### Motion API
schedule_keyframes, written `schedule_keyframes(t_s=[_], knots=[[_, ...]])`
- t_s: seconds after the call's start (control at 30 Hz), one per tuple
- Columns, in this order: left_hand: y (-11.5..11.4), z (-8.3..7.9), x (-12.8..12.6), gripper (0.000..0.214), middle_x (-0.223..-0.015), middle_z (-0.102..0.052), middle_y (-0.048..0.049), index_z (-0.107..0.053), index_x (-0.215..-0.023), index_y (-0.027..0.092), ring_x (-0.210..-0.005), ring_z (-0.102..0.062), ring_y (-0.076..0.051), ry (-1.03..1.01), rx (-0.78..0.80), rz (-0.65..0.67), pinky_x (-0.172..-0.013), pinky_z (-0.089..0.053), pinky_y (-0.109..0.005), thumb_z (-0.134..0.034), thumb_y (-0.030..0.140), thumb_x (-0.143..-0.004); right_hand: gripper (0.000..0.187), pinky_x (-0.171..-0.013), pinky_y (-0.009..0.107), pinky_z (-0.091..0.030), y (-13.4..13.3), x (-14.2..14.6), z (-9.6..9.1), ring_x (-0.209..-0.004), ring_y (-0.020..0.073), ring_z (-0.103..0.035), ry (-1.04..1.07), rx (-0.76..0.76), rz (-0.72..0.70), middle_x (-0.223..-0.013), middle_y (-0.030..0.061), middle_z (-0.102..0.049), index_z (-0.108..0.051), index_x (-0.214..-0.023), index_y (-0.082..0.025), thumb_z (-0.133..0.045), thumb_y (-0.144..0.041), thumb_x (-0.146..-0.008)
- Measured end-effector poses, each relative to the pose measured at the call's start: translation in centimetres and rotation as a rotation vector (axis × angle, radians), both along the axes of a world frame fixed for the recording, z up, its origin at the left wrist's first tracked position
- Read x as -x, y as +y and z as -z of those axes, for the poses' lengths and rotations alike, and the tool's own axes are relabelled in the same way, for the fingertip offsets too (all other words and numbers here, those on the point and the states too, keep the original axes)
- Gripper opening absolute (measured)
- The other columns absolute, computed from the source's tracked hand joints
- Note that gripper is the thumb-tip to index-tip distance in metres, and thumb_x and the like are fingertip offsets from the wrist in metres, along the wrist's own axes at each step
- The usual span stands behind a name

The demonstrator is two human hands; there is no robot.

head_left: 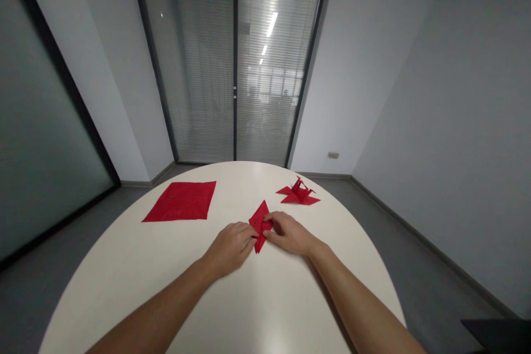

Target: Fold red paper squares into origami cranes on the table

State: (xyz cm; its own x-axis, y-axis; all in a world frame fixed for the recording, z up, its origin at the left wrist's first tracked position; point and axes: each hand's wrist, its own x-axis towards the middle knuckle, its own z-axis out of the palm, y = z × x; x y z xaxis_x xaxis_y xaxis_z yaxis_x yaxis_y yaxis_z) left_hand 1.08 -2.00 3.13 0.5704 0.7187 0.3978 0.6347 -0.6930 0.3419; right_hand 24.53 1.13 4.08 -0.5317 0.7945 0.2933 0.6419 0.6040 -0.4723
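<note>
The folded paper point(260, 223) lies between flat sheet point(181, 201) left, crane point(298, 193) right.

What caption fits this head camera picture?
Left hand and right hand press folded red paper on white table; flat sheet, folded figure nearby.

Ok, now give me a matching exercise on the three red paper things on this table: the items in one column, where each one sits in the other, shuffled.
Things:
1. flat red sheet
2. folded red figure
3. narrow folded red piece

Places:
A. between the left hand and right hand, fingertips on it
B. lying flat on the left of the white table
C. far right side, points sticking up

Pairs: 1-B, 2-C, 3-A.
</note>
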Motion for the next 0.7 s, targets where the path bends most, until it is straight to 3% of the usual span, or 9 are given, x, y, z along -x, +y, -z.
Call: schedule_keyframes(t_s=[0.1,0.2,0.27,0.53,0.7], knots=[[0.3,0.4,0.0,0.024,-0.117,-0.07,-0.0067,-0.065,-0.115,0.023,-0.109,-0.063,-0.023,-0.068,-0.011,-0.023,-0.097,-0.051,-0.041,-0.052,0.019,-0.096,0.04,-0.078,0.033,-0.048,-0.1,0.1,-0.1,-0.087,0.0212,-0.062,0.029,0.018,-0.007,-0.108,0.0094,-0.069,-0.062,-0.125,-0.017,-0.063,-0.037,-0.09],[0.7,1.0,0.1,0.041,-0.141,-0.058,-0.0094,-0.053,-0.138,0.023,-0.129,-0.054,-0.024,-0.162,-0.023,-0.075,-0.11,-0.046,-0.043,-0.052,0.022,-0.096,0.041,-0.074,0.03,-0.047,-0.4,0.3,-0.4,-0.08,0.0187,-0.06,0.035,0.042,-0.032,-0.104,0.0077,-0.068,-0.061,-0.126,-0.018,-0.065,-0.034,-0.089],[0.9,1.3,0.2,0.048,-0.146,-0.054,-0.0102,-0.046,-0.145,0.021,-0.134,-0.05,-0.024,-0.191,0.003,-0.105,-0.114,-0.043,-0.043,-0.051,0.025,-0.097,0.04,-0.071,0.029,-0.046,-0.6,0.5,-0.6,-0.076,0.0176,-0.058,0.034,0.057,-0.04,-0.101,0.0068,-0.068,-0.061,-0.124,-0.018,-0.066,-0.033,-0.087],[1.0,1.5,0.1,0.046,-0.137,-0.063,-0.0105,-0.05,-0.143,0.02,-0.122,-0.062,-0.025,-0.198,0.118,-0.178,-0.105,-0.049,-0.042,-0.051,0.031,-0.098,0.031,-0.066,0.026,-0.043,-0.8,0.0,-1.2,-0.071,0.0162,-0.055,0.043,0.149,-0.029,-0.089,0.0017,-0.066,-0.06,-0.111,-0.02,-0.067,-0.024,-0.081],[1.0,1.4,-0.2,0.033,-0.126,-0.069,-0.0095,-0.062,-0.127,0.02,-0.115,-0.064,-0.025,-0.17,0.107,-0.18,-0.102,-0.05,-0.042,-0.052,0.03,-0.098,0.036,-0.067,0.027,-0.045,-0.7,-0.8,-1.2,-0.073,0.0168,-0.057,0.058,0.178,-0.04,-0.092,0.0025,-0.068,-0.062,-0.111,-0.02,-0.064,-0.015,-0.076]])
